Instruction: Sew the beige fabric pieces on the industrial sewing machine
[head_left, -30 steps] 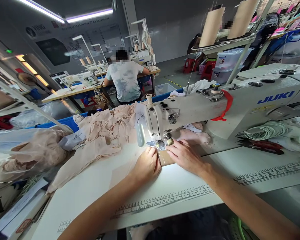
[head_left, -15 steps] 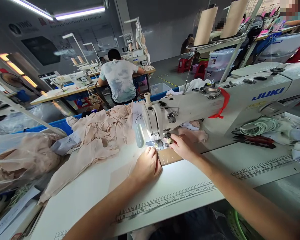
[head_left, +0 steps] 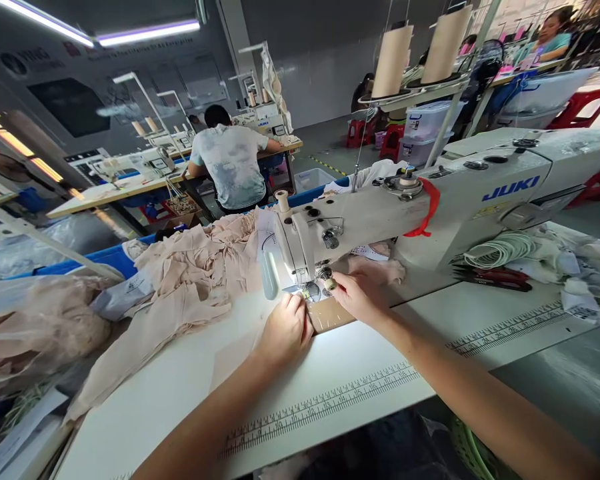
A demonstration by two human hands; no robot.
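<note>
At the JUKI sewing machine (head_left: 380, 213), long axis crosswise, needle head (head_left: 293, 235) leftward, our left hand (head_left: 283, 327) curls closed. Our right hand (head_left: 359, 300) pinches a cream knob (head_left: 330, 284).

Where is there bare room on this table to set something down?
Bare tabletop shows between beige fabric and left forearm; between brown plate and printed ruler; and between right forearm and red-handled tool. It's crowded around the needle end, at left hand and right hand, and beside the coiled cord.

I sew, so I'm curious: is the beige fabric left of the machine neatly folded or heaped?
Heaped: the beige fabric lies in crumpled, overlapping layers.
</note>
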